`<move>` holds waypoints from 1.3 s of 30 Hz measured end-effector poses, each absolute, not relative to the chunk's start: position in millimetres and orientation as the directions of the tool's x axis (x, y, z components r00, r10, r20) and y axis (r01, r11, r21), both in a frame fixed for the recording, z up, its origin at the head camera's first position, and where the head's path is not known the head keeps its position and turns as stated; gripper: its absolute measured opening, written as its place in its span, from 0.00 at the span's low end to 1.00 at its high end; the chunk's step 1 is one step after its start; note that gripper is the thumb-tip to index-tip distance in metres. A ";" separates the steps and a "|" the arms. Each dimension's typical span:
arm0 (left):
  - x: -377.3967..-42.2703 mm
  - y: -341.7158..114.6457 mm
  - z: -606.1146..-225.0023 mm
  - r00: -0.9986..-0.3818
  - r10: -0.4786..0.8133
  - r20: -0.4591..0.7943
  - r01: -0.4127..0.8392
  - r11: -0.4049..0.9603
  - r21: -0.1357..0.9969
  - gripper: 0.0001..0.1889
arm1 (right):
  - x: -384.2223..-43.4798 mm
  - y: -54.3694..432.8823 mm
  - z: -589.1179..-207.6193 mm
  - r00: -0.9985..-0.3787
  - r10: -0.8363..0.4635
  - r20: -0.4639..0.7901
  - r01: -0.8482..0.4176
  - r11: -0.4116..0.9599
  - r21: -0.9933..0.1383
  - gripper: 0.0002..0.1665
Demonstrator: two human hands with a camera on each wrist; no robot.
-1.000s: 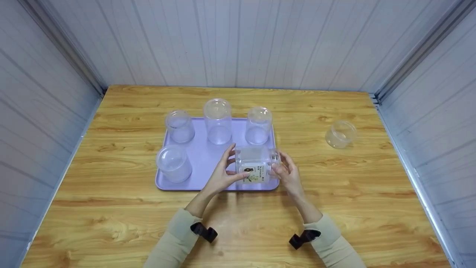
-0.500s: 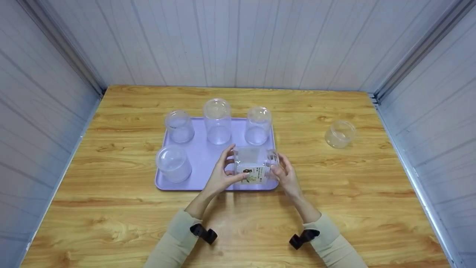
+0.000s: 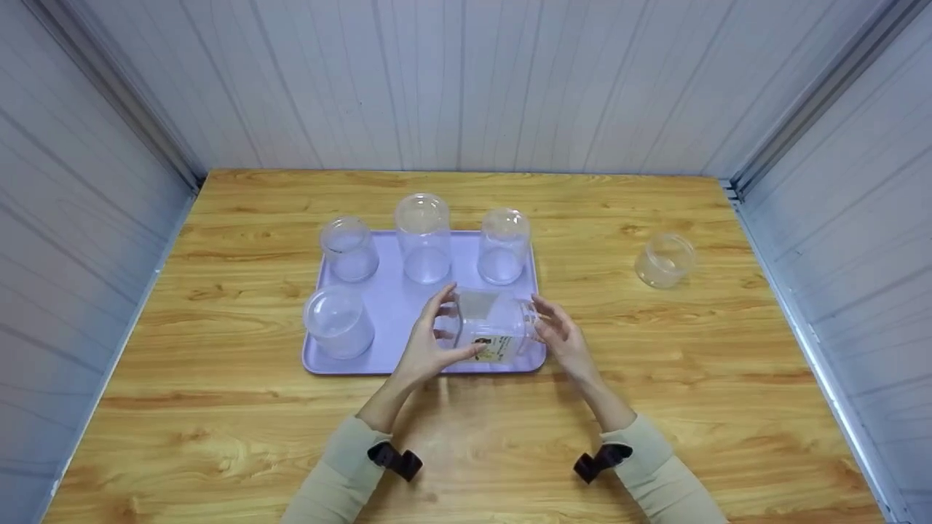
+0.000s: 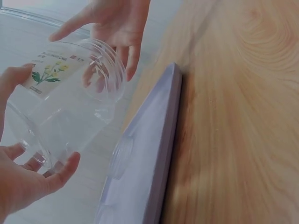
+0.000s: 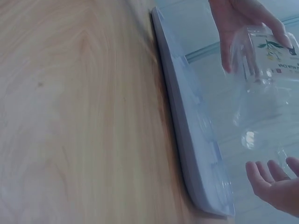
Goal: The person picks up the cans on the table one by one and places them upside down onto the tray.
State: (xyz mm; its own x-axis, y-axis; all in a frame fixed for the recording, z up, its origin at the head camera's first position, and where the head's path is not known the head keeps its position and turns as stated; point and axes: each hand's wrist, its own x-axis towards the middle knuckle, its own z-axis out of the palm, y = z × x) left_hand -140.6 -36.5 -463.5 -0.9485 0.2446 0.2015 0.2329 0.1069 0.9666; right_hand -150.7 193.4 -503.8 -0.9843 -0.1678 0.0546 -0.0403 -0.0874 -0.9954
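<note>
A clear plastic jar (image 3: 489, 313) with a flower-printed label is held on its side above the front right of the tray, its threaded mouth facing right. My left hand (image 3: 422, 353) grips the base end, thumb on the label and fingers behind. At the mouth end is my right hand (image 3: 571, 349), its fingers spread around the rim. In the left wrist view, the right hand (image 4: 119, 23) shows beyond the threads with loose fingers. The right wrist view has its fingertips (image 5: 273, 170) relaxed and apart from the jar (image 5: 275, 98).
A lilac tray (image 3: 393, 320) lies on the wooden table. On it stand a tall clear jar (image 3: 424, 240), a medium one (image 3: 504, 247) and two shorter ones (image 3: 349, 251) along the left side. A small clear container (image 3: 664, 260) sits alone at the right. Panel walls surround the table.
The jar has shifted slightly left and tilted, its mouth end turning a little downward in the head view. My right hand's fingers and thumb have loosened from the mouth end.
</note>
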 end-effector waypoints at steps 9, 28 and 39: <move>-152.5 -47.3 -484.7 -0.959 0.213 0.186 0.242 0.281 0.929 0.49 | -157.3 205.6 -505.0 -0.992 -0.120 0.027 -0.024 -0.024 -0.999 0.24; -165.7 -68.0 -471.0 -0.953 0.264 0.150 0.271 0.518 0.811 0.51 | -183.3 247.1 -477.5 -0.996 -0.048 0.076 -0.089 0.391 -0.916 0.22; -172.6 -76.2 -460.9 -0.939 0.327 0.110 0.299 0.610 0.734 0.51 | -210.4 286.8 -473.7 -0.983 -0.071 0.168 -0.177 0.594 -0.785 0.27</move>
